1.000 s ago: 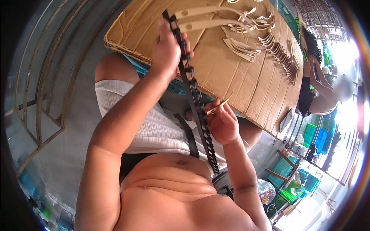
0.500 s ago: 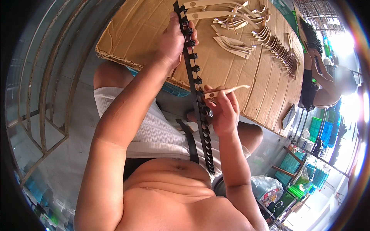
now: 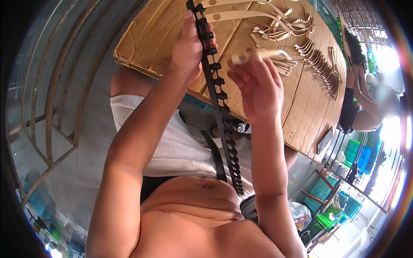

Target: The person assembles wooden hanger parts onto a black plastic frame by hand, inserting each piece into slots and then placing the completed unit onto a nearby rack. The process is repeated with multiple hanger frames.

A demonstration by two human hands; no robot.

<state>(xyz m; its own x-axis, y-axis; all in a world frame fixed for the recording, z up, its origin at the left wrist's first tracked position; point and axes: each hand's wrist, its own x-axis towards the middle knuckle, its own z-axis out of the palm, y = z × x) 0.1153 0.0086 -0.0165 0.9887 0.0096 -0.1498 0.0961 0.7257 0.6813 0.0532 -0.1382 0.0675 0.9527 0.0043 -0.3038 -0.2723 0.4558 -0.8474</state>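
Observation:
My left hand (image 3: pixel 188 53) is closed round the upper part of a long black rack (image 3: pixel 211 84), a narrow bar with a row of clips along one side. The rack slants down over my lap. Two cream, curved eyeglass temples (image 3: pixel 241 15) reach right from its top end, above my left hand. My right hand (image 3: pixel 263 88) is raised to the right of the rack, with thumb and fingers pinched on another cream eyeglass temple (image 3: pixel 241 58), somewhat blurred. That temple is apart from the rack. The clips below my left hand hold no temples.
Cardboard (image 3: pixel 159 38) covers the table ahead. More loose temples (image 3: pixel 284 30) lie in a pile there, with a long row of temples (image 3: pixel 320 64) to the right. Another person (image 3: pixel 365 103) works at the far right. Metal bars (image 3: pixel 51 86) stand at the left.
My right hand has moved up and away from the rack's middle clips, carrying the temple toward the far side. My left hand keeps its hold on the rack, with little shift.

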